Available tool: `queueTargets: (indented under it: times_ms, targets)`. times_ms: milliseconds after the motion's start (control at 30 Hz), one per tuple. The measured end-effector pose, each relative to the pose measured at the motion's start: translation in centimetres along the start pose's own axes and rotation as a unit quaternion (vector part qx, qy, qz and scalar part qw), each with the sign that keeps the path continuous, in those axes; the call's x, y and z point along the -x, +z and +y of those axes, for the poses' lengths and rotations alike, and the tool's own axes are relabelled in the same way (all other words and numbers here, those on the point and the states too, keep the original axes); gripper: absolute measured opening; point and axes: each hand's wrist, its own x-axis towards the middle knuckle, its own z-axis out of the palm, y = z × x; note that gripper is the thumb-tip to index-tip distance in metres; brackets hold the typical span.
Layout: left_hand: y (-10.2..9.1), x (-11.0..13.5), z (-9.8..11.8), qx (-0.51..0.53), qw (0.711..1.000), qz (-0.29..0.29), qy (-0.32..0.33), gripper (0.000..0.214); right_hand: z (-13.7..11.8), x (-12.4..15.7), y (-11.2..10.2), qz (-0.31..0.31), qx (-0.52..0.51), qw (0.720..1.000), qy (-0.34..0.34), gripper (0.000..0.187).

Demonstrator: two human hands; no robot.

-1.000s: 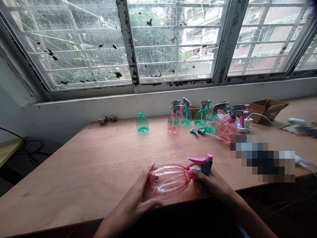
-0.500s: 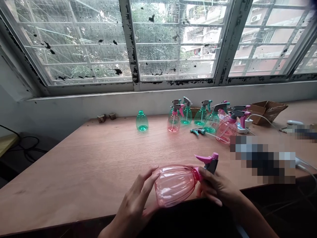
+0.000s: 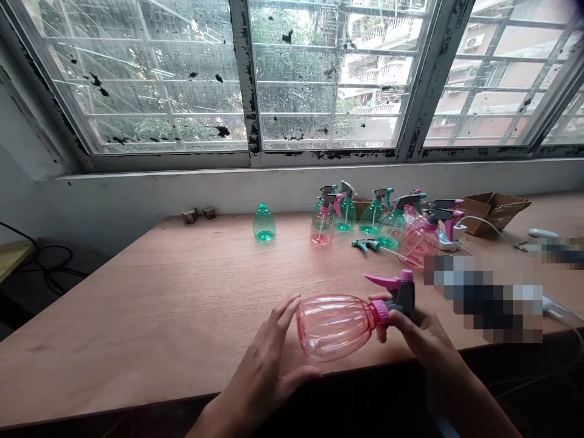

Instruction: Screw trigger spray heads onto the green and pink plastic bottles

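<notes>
A clear pink spray bottle [image 3: 336, 326] lies sideways in the air above the table's front edge, its base to the left. My right hand [image 3: 422, 337] grips it at the pink collar and the grey sprayer head, whose pink trigger [image 3: 382, 281] points up and left. Around the base end curves my left hand [image 3: 267, 347], fingertips at the upper rim and thumb below. How firmly the left fingers press is hard to see. No dip tube is plainly visible inside the bottle.
A green bottle without a sprayer [image 3: 264, 224] stands at the back. Right of it are several assembled spray bottles [image 3: 371, 218] and a loose green sprayer [image 3: 366, 245] lying down. Farther right are a cardboard box [image 3: 490, 213], cables and a blurred patch. Two small blocks [image 3: 190, 216] sit back left.
The spray bottle has moved up and to the right, now more level, and both hands have gone with it. The right thumb now shows along the collar. The view has shifted slightly.
</notes>
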Motion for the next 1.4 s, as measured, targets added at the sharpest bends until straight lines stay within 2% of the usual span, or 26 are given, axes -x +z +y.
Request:
queueTargets:
  times_ms: [100, 200, 300, 367, 467, 633, 867, 967, 1067, 1133, 1233, 1333, 1367, 1400]
  targets:
    - [-0.1, 0.0, -0.1, 0.016, 0.999, -0.042, -0.031, 0.108, -1.3, -1.1, -1.3, 0.073, 0.053, 0.995, -0.051, 0.026]
    - [0.1, 0.3, -0.2, 0.021, 0.996, -0.08, -0.04, 0.106, -3.4, -3.6, -3.0, 0.112, 0.112, 0.984, -0.087, 0.026]
    - [0.4, 0.4, -0.3, -0.01, 0.995, -0.098, -0.029, 0.102, -5.6, -7.8, -5.2, 0.141, 0.245, 0.951, -0.124, 0.041]
    - [0.4, 0.4, -0.2, -0.034, 0.994, -0.105, -0.022, 0.101, -6.6, -11.1, -6.8, 0.162, 0.29, 0.935, -0.125, 0.043]
    - [0.1, 0.3, 0.1, -0.053, 0.992, -0.114, -0.018, 0.101, -7.2, -16.0, -8.4, 0.153, 0.351, 0.918, -0.105, 0.041]
    - [-0.2, 0.2, 0.4, -0.067, 0.993, -0.097, 0.022, 0.097, -6.0, -22.1, -8.5, 0.145, 0.457, 0.876, -0.057, 0.036]
    - [-0.5, 0.3, 0.4, -0.073, 0.992, -0.103, 0.028, 0.098, -3.5, -27.2, -7.2, 0.143, 0.562, 0.815, 0.01, 0.044]
    - [-0.7, 0.3, 0.5, -0.07, 0.99, -0.117, 0.017, 0.095, -3.1, -28.3, -7.0, 0.133, 0.585, 0.799, 0.037, 0.045]
    - [-0.4, 0.2, 0.3, -0.078, 0.989, -0.122, 0.017, 0.09, -2.9, -28.1, -7.0, 0.129, 0.604, 0.785, 0.056, 0.049]
    - [0.1, 0.4, 0.3, -0.105, 0.988, -0.11, 0.02, 0.085, -2.7, -27.3, -7.0, 0.14, 0.621, 0.769, 0.066, 0.056]
    - [0.0, 0.2, 0.3, -0.168, 0.978, -0.113, 0.042, 0.066, -1.9, -25.2, -7.0, 0.154, 0.657, 0.734, 0.083, 0.059]
    - [-1.7, -1.6, -0.3, -0.202, 0.967, -0.147, 0.047, 0.05, -0.5, -22.5, -6.8, 0.108, 0.691, 0.709, 0.089, 0.04]
    - [-2.6, -2.9, -0.9, -0.218, 0.965, -0.148, 0.016, 0.045, 0.1, -21.7, -6.6, 0.084, 0.701, 0.703, 0.085, 0.033]
    - [-3.6, -4.5, -1.8, -0.234, 0.964, -0.125, -0.033, 0.044, 0.5, -20.9, -6.4, 0.061, 0.709, 0.698, 0.079, 0.027]
